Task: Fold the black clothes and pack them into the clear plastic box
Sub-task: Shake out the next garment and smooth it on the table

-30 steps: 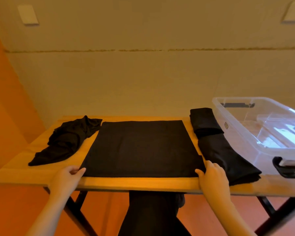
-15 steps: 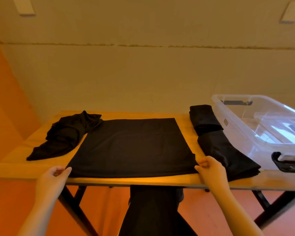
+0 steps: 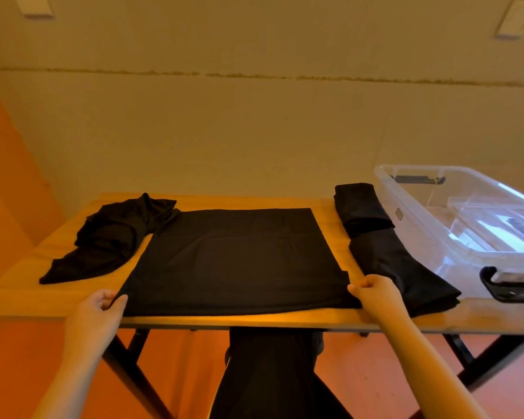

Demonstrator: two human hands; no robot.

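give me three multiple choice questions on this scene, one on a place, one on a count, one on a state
1. Where does the clear plastic box stand?
A. right end of the table
B. left end
C. on the floor

2. How many black garments lie on the wooden table?
A. two
B. four
C. six

3. What is the left hand doing?
A. hanging idle
B. gripping the near left corner of the flat black garment
C. reaching into the box

Answers: 1 A, the box sits at the right end. 2 B, one crumpled, one flat, two folded. 3 B, its fingers curl on that corner.
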